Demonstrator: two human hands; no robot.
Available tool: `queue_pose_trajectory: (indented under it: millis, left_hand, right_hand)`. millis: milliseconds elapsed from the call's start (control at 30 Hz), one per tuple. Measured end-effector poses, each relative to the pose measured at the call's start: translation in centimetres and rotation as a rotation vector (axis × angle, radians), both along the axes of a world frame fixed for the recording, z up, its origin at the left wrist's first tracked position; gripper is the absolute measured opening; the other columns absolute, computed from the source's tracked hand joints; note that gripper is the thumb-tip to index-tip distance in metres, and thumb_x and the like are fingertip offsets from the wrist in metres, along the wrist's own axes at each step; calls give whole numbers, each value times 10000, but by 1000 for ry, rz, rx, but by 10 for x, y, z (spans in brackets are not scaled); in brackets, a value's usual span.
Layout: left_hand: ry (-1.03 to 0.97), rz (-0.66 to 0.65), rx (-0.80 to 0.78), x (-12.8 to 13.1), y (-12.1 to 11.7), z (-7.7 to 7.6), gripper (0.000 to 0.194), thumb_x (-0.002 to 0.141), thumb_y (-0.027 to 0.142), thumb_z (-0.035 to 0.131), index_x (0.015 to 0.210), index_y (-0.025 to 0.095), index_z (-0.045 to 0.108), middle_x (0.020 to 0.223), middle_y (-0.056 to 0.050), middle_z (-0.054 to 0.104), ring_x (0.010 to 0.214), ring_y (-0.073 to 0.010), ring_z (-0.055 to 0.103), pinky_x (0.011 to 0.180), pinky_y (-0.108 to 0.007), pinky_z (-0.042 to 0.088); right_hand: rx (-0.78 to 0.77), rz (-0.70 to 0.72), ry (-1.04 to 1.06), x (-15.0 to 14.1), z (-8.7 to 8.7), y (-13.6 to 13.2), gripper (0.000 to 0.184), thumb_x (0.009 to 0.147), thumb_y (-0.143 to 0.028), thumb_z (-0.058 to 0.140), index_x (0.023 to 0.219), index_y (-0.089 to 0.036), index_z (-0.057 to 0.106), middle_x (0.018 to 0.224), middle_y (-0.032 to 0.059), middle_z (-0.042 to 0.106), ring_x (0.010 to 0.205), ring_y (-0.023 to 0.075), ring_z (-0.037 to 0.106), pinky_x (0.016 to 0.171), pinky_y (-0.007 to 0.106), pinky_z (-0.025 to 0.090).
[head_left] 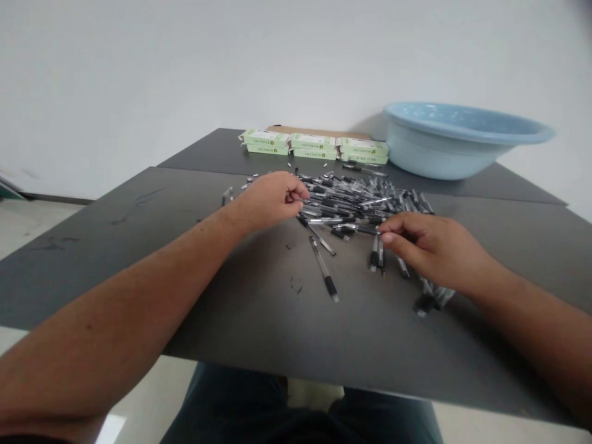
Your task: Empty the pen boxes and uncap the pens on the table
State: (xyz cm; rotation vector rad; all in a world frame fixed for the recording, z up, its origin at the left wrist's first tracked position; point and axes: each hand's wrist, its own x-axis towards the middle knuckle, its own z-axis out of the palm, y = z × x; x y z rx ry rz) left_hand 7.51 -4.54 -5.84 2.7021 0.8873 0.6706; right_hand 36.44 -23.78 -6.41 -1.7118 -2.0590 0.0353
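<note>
A heap of several clear pens with black grips [356,200] lies on the dark grey table [259,320]. My left hand [272,198] rests at the heap's left edge, fingers curled and pinched on a pen there. My right hand [428,246] sits at the heap's near right side, fingers closed over a small bunch of pens [430,296] that sticks out under the palm. One single pen [324,269] lies apart, nearer to me, between the two hands.
A light blue plastic basin [462,139] stands at the far right. Green and white boxes [314,147] are lined up in stacks at the far edge, with a brown flat piece behind them. A white wall rises behind; the table's near edge is above my lap.
</note>
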Motion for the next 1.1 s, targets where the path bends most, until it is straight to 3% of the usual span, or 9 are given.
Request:
queue_pose_trajectory:
  millis: [133, 300, 1100]
  left_hand:
    - [-7, -195, 24, 12, -26, -2, 229, 829, 207, 665, 1010, 205, 806, 954, -35, 781, 872, -188, 709, 824, -314, 541]
    - [-61, -301, -29, 18, -41, -2, 238, 832, 179, 666, 1031, 217, 790, 914, -16, 770, 842, -173, 703, 798, -297, 535]
    - [-133, -333, -101, 21, -56, -3, 229, 823, 142, 672, 1016, 215, 772, 934, -1, 779, 807, -140, 719, 743, -257, 549]
  right_hand:
    - [-31, 19, 20, -4, 4, -1, 225, 1025, -416, 574, 1011, -298, 765, 953, 27, 844, 852, 253, 798, 771, 369, 599]
    - [-41, 45, 29, -8, 6, -1, 207, 1021, -387, 582, 1003, -292, 766, 946, 19, 836, 839, 232, 787, 783, 348, 590]
    - [-70, 54, 12, -9, 7, -1, 197, 1002, -378, 587, 993, -295, 765, 951, 13, 837, 854, 231, 787, 802, 353, 589]
